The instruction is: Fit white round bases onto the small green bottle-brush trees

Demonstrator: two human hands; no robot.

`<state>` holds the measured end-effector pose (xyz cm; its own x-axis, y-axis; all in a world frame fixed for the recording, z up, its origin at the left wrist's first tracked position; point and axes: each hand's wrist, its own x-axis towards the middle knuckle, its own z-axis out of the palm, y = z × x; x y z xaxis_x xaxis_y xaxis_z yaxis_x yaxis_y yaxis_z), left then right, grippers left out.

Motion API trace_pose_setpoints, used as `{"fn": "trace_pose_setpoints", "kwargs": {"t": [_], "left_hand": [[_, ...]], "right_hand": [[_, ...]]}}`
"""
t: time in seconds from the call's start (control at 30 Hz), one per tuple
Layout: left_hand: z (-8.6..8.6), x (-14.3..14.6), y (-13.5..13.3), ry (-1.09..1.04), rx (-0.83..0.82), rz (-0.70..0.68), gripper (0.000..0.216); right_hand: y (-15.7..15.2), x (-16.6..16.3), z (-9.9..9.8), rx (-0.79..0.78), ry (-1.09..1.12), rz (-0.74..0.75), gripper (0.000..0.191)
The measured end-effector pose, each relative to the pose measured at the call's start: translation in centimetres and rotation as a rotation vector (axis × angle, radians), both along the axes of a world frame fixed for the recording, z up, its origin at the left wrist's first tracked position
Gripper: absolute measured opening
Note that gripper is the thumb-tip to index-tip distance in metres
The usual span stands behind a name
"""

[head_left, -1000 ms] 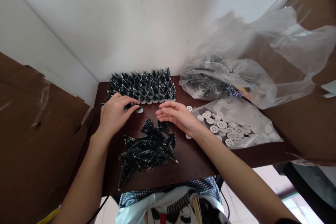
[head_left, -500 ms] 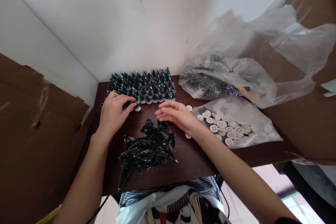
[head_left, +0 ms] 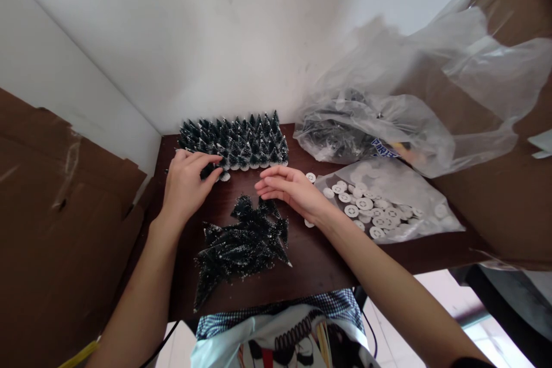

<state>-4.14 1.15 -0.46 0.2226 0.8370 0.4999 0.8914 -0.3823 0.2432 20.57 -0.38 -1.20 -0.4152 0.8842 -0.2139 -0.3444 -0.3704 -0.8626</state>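
My left hand (head_left: 186, 184) is closed round a small dark green bottle-brush tree with a white round base (head_left: 215, 173), held at the front left of a block of several upright trees (head_left: 236, 141) at the back of the dark wooden table (head_left: 310, 259). My right hand (head_left: 290, 188) hovers with its fingers stretched out and empty, just above a loose pile of trees lying flat (head_left: 241, 244). A few white bases lie beside my right wrist.
A clear bag of white round bases (head_left: 379, 204) lies to the right. Behind it is a larger plastic bag of dark trees (head_left: 357, 132). Brown cardboard stands on the left (head_left: 56, 213) and right. A white wall is behind.
My left hand has carried its tree a little back and left, up against the front row of standing trees. My right hand has hardly moved.
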Motion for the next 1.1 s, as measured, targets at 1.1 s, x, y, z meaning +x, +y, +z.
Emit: {"fn": "trace_pose_setpoints", "kwargs": {"t": [1.1], "left_hand": [[0.3,0.1,0.0,-0.252,-0.049,-0.028,0.043]], "right_hand": [[1.0,2.2,0.8,0.689,-0.68,-0.318,0.01]]}}
